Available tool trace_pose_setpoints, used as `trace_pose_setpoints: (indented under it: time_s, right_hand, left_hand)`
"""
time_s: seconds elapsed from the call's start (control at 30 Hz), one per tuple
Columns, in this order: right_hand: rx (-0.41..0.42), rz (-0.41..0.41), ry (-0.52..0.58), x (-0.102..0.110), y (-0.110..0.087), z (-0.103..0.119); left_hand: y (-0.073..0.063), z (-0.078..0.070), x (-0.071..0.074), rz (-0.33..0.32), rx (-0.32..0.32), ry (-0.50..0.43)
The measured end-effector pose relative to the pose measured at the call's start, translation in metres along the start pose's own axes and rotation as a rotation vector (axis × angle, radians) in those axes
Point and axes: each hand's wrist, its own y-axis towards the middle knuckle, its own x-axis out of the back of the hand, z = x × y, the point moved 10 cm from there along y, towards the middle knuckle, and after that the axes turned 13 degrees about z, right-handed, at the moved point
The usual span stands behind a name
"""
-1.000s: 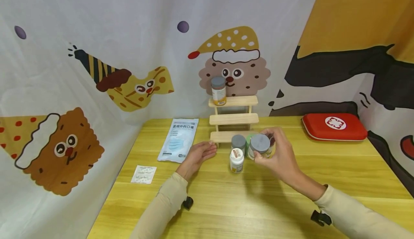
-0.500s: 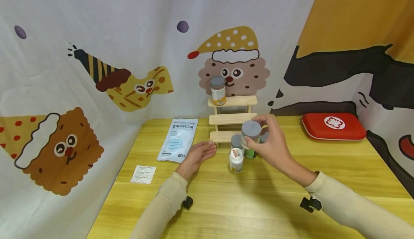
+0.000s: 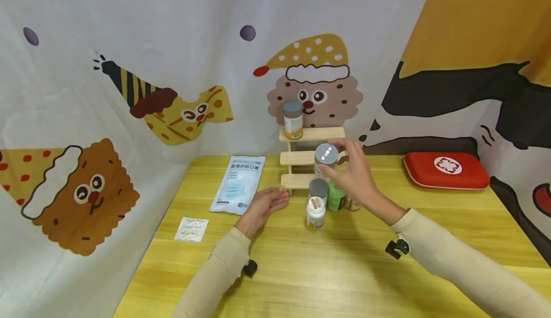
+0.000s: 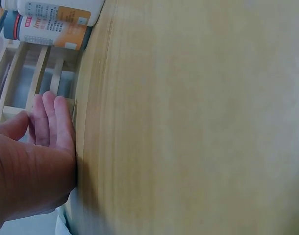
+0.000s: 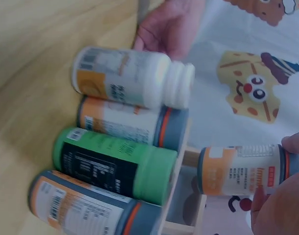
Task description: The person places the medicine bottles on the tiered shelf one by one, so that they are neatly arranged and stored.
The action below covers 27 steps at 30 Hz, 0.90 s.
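Note:
My right hand (image 3: 356, 177) grips a grey-lidded pill bottle (image 3: 325, 155) near its lid, raised in front of the middle step of a small three-step wooden shelf (image 3: 297, 158). In the right wrist view this bottle has a white and orange label (image 5: 233, 171). My left hand (image 3: 263, 209) lies beside the shelf's lower left foot, its fingers straight and holding nothing. Below the raised bottle stand a white bottle (image 3: 315, 218), a grey-lidded bottle (image 3: 318, 187), a green bottle (image 3: 336, 199) and another orange-labelled bottle (image 3: 353, 205), partly hidden by my right hand.
On the shelf's top step, at the left, stands a grey-lidded bottle (image 3: 293, 121). A face mask packet (image 3: 238, 184) and a small white packet (image 3: 191, 229) lie on the left. To the right is a red case (image 3: 446, 169). A printed curtain (image 3: 206, 45) hangs behind the table.
My right hand has lifted the grey-lidded bottle and carried it left and up, from beside the group to the middle step's height. My left hand has stayed in place.

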Motion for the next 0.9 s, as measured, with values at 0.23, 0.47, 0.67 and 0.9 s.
trace_pose_setpoints:
  time_s: [0.23, 0.47, 0.67, 0.9]
  right_hand:
    - [-0.012, -0.01, -0.024, 0.005, 0.023, -0.004]
    - [-0.016, -0.031, -0.019, 0.008, 0.042, -0.014]
    - [-0.008, -0.063, -0.027, 0.013, 0.055, -0.015]
    - [-0.038, -0.077, -0.041, 0.013, 0.066, -0.018]
  left_hand:
    - [0.002, 0.0, 0.001, 0.004, 0.0, 0.004]
    - [0.0, 0.0, 0.001, 0.001, 0.007, 0.004]
    - [0.001, 0.0, 0.001, -0.002, 0.008, -0.001]
    - [0.002, 0.002, 0.003, -0.012, 0.01, -0.007]
